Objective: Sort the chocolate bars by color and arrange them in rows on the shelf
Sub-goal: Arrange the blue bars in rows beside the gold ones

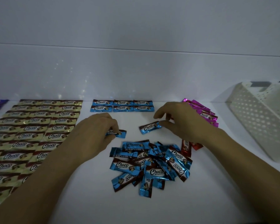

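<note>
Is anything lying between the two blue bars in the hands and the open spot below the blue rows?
Nothing visible. The shelf is bare between the held bars and the blue rows.

six arranged blue bars (122,105), two hands (94,133), one basket (255,120)

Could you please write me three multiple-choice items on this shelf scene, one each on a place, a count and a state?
1. Where does the white basket stand?
A. far left
B. far right
C. centre

2. How many blue bars lie in the arranged blue rows?
A. six
B. two
C. twelve

3. What is the right hand doing?
A. resting flat and empty
B. reaching into the basket
C. pinching a blue bar

Key: 1 B, it stands at the right edge of the shelf. 2 A, two rows of three. 3 C, its fingertips close on the bar's end; the left hand grips another.
</note>
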Demonstrator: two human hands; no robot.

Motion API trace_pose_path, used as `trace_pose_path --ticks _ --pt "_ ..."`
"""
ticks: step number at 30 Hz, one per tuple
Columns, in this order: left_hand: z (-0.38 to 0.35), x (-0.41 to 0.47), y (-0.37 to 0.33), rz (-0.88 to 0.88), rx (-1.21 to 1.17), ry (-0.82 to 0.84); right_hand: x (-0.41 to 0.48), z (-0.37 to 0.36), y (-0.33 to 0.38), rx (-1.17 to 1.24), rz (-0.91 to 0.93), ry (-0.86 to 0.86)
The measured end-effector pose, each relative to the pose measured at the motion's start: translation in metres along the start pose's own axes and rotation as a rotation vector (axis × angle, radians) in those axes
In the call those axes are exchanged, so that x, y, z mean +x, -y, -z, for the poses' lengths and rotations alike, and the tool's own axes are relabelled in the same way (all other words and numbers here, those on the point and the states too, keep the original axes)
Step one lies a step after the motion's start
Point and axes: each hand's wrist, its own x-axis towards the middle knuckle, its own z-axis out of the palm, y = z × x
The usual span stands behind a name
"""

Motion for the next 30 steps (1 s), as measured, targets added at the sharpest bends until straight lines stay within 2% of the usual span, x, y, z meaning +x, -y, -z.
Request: trace_pose_path --ticks 5,12,15,20,30 --pt "0.000 0.001 0.002 0.018 -0.009 0.016 0.012 -0.015 0.006 -0.018 0.051 0.091" --pt "0.003 0.006 0.016 0.131 0.031 -0.052 0.044 -0.039 0.020 0.009 0.144 -0.003" --pt "0.003 0.008 0.018 0.183 0.048 -0.031 0.057 -0.049 0.027 0.009 0.181 -0.033" --pt "-0.001 0.005 0.023 0.185 0.044 -0.096 0.073 -0.057 0.035 0.012 0.185 -0.069" --pt "-0.003 0.002 0.024 0.219 0.091 -0.078 0.082 -0.059 0.040 -0.012 0.189 -0.060"
